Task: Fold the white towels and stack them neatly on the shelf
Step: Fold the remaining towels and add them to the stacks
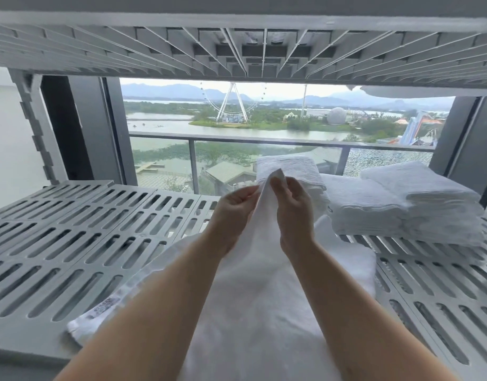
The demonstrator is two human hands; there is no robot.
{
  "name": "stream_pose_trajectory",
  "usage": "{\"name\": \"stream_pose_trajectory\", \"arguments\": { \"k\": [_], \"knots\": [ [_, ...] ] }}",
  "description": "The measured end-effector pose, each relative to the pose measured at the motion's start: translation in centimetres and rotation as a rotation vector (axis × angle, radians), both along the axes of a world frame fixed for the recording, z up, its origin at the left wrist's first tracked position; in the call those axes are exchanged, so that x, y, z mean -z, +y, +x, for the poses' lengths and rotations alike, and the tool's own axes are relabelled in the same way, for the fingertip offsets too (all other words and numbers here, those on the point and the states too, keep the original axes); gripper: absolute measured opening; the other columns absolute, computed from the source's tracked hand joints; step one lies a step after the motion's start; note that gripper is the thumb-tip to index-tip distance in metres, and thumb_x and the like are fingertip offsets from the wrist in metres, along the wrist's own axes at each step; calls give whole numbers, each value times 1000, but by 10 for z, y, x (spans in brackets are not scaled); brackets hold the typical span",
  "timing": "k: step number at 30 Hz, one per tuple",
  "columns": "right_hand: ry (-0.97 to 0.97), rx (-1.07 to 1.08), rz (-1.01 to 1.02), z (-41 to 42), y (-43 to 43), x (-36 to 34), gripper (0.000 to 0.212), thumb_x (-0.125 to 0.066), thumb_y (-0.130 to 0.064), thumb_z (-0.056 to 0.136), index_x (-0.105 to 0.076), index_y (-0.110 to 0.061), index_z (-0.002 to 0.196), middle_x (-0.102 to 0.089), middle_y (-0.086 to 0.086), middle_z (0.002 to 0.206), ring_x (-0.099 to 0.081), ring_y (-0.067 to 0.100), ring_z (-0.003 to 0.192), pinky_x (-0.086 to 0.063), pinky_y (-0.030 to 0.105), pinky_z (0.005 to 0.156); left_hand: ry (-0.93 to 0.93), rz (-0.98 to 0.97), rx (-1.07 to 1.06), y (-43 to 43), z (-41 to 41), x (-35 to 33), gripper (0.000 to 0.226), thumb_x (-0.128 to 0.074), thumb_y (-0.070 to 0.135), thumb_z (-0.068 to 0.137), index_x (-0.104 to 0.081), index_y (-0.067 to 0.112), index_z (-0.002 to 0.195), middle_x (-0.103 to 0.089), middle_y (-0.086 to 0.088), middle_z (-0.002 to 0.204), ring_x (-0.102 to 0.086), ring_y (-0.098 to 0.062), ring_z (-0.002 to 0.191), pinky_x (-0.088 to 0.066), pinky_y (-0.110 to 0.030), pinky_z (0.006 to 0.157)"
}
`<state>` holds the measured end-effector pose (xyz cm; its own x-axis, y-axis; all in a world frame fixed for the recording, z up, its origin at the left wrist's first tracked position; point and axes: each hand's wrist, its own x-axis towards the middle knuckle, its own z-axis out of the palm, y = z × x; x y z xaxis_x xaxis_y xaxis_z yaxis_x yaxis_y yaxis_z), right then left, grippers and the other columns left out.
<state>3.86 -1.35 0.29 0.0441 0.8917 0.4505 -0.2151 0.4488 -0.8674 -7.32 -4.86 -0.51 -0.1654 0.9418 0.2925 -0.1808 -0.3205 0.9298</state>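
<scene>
Soft overcast daylight enters through the window [278, 127] behind the shelf [72, 243]; shadows are faint, edges bow, and the near forearms blur.

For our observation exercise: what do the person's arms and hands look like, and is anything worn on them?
The left hand and right hand are bare: no gloves, and no rings show. Both forearms are uncovered down to the picture's lower edge, with no sleeve, watch or bracelet in view.
</scene>
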Motion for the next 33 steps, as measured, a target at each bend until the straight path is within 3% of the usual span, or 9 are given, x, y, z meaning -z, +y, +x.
{"name": "stream_pose_trajectory", "arguments": {
  "k": [5, 8, 15, 18, 22, 25, 27, 30, 33],
  "knots": [
    [40, 10, -88, -4, 1, -1, 13, -74, -37, 80, -66, -29, 73, -56, -15, 66, -52, 2, 64, -43, 20, 64, -203, 11, 77, -5, 0, -3, 21, -68, 19, 95, -76, 11, 112, -76, -11, 93, -70, -17, 69, -56, -26, 60],
    [27, -9, -123, -6, -1, -1, 13, -75, -41, 73, -67, -31, 72, -60, -11, 69, -55, 7, 68, -46, 26, 67, -284, 25, 77, -7, 0, -3, 20, -67, 15, 95, -75, 8, 111, -75, -14, 94, -71, -20, 70, -58, -29, 61],
    [19, -13, -148, -3, -6, -5, 17, -74, -38, 72, -65, -24, 75, -59, -2, 71, -55, 11, 65, -46, 33, 65, -280, 38, 97, -10, 3, -3, 25, -76, 22, 81, -78, 13, 105, -75, -13, 93, -71, -22, 71, -59, -32, 65],
    [-16, -31, -156, -1, -9, -6, 15, -73, -36, 73, -65, -24, 73, -60, 1, 74, -55, 15, 68, -46, 36, 68, -288, 29, 96, -9, 3, -5, 25, -73, 19, 86, -77, 9, 108, -74, -16, 95, -70, -23, 72, -59, -33, 66],
    [-2, -13, -162, 2, -10, -6, 14, -73, -33, 77, -64, -21, 76, -59, 6, 77, -54, 19, 70, -46, 37, 68, -233, 13, 101, -9, 4, -7, 24, -69, 16, 92, -74, 5, 113, -74, -16, 96, -70, -23, 71, -58, -31, 63],
    [-6, 14, -167, 3, -9, -4, 15, -73, -28, 83, -63, -22, 75, -60, 4, 76, -55, 17, 69, -46, 36, 67, -196, 14, 130, -9, 2, -4, 21, -67, 19, 95, -76, 9, 110, -75, -18, 100, -71, -26, 80, -59, -36, 73],
    [-10, 39, -174, 4, -8, -4, 14, -72, -27, 85, -63, -21, 77, -60, 3, 76, -55, 16, 68, -46, 35, 66, -58, 54, 127, -8, 0, -2, 22, -67, 25, 95, -76, 13, 111, -74, -18, 106, -71, -29, 91, -57, -41, 82],
    [-12, 65, -188, 4, -6, -4, 10, -72, -24, 85, -64, -22, 81, -60, 3, 77, -55, 16, 68, -47, 36, 66, 217, 108, 41, -6, -4, -2, 18, -70, 22, 91, -78, 22, 107, -77, -10, 99, -72, -22, 87, -56, -38, 80],
    [-41, 35, -173, 5, -1, -5, 15, -69, -20, 89, -66, -25, 103, -63, 0, 85, -58, 13, 70, -50, 31, 66, 307, 111, -61, -1, -8, -4, 18, -66, 18, 93, -79, 26, 101, -78, -5, 94, -72, -18, 82, -56, -39, 81]
  ]
}}
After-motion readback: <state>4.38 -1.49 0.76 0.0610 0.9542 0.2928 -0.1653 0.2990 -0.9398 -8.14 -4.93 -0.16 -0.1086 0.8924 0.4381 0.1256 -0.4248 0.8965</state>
